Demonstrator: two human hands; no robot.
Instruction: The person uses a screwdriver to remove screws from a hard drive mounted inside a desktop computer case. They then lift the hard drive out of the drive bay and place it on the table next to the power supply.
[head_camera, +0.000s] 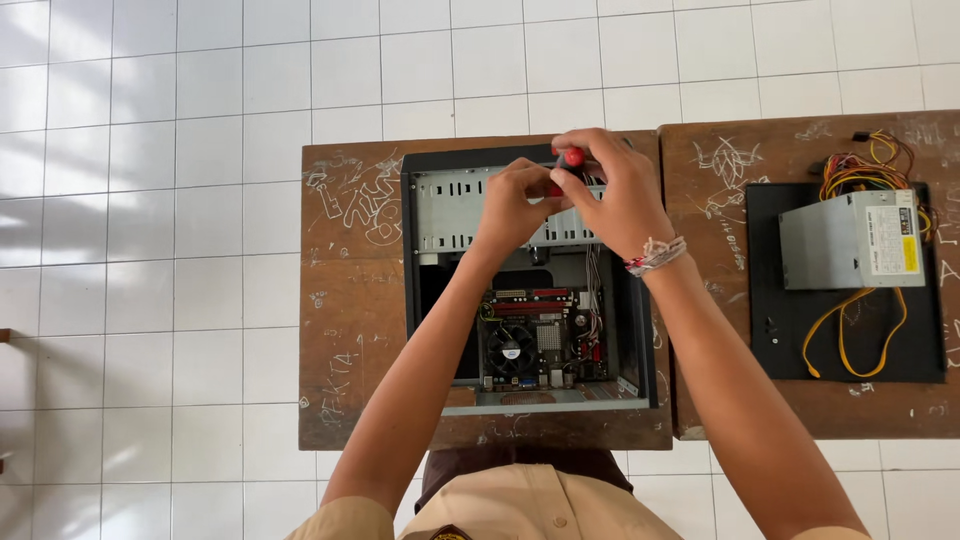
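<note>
An open black computer case lies on a scratched brown wooden desk. Inside it are a motherboard with a round black fan and a grey metal drive bay. My right hand grips a screwdriver with a red and black handle over the far edge of the drive bay. Close beside it, my left hand has its fingers on the screwdriver's lower part. A woven bracelet is on my right wrist.
A second brown desk stands to the right. On it lies a black side panel with a grey power supply box and its bundle of coloured cables. White tiled floor surrounds the desks.
</note>
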